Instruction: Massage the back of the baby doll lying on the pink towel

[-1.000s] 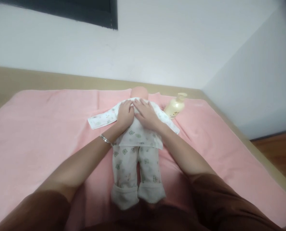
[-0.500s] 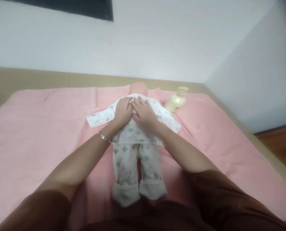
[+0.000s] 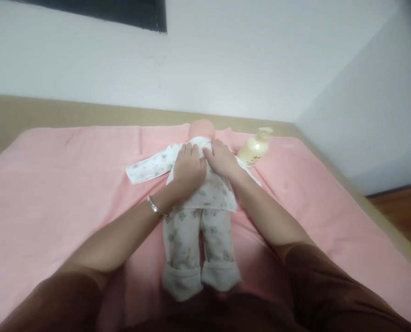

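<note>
A baby doll lies stretched out, its bald head away from me, in a white printed top and matching trousers with turned-up cuffs. Its face does not show. My left hand rests flat on the left part of the doll's upper body, fingers pointing toward the head. Opposite it, my right hand lies on the right shoulder area, thumb angled inward. Both hands are open and grip nothing. The doll's left-side sleeve is spread outward; my right forearm partly covers the other sleeve.
Under the doll is a pink cloth over a tan surface. A pale yellow pump bottle leans or stands by the doll's right shoulder. White walls rise behind and at the right, and a dark panel hangs upper left.
My hands, close together on the doll's upper body before, are farther apart. The right hand has shifted right toward the shoulder; the left has turned with its fingers pointing more straight ahead.
</note>
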{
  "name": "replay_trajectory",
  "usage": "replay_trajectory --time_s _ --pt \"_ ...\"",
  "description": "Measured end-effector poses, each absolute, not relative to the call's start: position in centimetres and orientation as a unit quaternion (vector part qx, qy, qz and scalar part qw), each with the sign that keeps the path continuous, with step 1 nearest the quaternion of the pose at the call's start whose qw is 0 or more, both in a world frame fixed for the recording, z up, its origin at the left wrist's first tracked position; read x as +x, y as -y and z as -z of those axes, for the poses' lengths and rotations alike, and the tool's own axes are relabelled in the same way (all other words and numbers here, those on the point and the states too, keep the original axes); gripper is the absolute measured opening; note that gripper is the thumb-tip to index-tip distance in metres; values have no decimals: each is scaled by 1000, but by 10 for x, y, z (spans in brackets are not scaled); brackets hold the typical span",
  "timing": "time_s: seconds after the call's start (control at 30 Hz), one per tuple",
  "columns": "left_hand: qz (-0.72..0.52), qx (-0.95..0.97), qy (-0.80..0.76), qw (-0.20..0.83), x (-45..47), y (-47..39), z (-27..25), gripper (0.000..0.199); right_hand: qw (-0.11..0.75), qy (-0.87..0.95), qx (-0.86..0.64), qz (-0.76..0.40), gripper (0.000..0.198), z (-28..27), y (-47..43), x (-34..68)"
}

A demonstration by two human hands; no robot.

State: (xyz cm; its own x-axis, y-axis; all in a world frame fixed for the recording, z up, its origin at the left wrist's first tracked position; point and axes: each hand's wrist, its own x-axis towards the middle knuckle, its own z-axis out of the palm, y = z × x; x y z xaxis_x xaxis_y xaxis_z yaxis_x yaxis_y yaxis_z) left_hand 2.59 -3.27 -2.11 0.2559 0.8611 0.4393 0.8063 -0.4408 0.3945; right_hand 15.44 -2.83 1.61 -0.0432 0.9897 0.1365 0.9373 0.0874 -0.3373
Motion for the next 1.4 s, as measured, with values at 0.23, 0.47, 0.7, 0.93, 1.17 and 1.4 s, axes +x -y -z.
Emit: replay_trajectory --time_s 0.23,0.47,0.7,0.93,1.17,1.4 --pt "-306 759 -552 156 1 -8 11 38 98 792 -600 57 56 -12 71 124" --pt "-271 822 -500 10 16 26 13 42 161 744 -645 -61 53 -18 28 155" --pt "-250 841 -479 44 14 23 8 37 134 744 -655 6 48 -13 37 149" --pt "-281 780 -546 122 0 -3 6 36 121 798 -584 86 48 -13 59 131" --pt "-266 838 -475 -29 16 35 8 42 143 727 -666 -86 50 -20 19 161" --pt "-244 785 -554 134 5 7 3 46 116 752 -648 22 45 -17 41 145"
